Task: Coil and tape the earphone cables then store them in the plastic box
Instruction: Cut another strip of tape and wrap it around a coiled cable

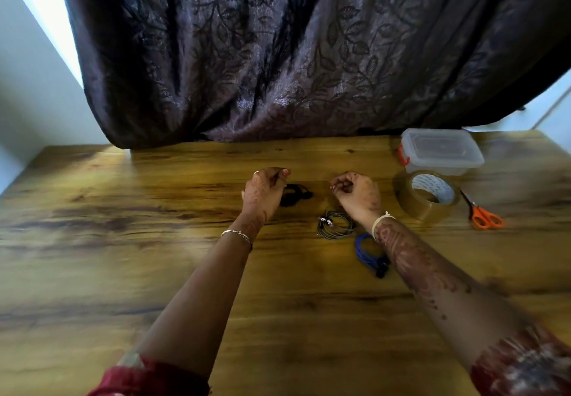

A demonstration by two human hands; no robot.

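Left hand (pixel 265 191): fingers curled just beside black earphone cable (pixel 295 194), grip unclear in blur. Right hand (pixel 355 194): fingertips pinched, on what cannot tell. Grey cable (pixel 335 225) and blue cable (pixel 369 255): already looped, near right wrist. Plastic box (pixel 441 151): lidded, far right, behind tape roll (pixel 426 194) and scissors (pixel 482 213). Probably coiling black cable. Next: gather neat loops, pinch firmly, reach for tape.

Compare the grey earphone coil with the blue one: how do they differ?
The grey coil lies in round loops; the blue coil looks longer and narrower, partly hidden by the right forearm. Grey shows silvery earbuds; blue ends in a dark part. Both lie on the table.
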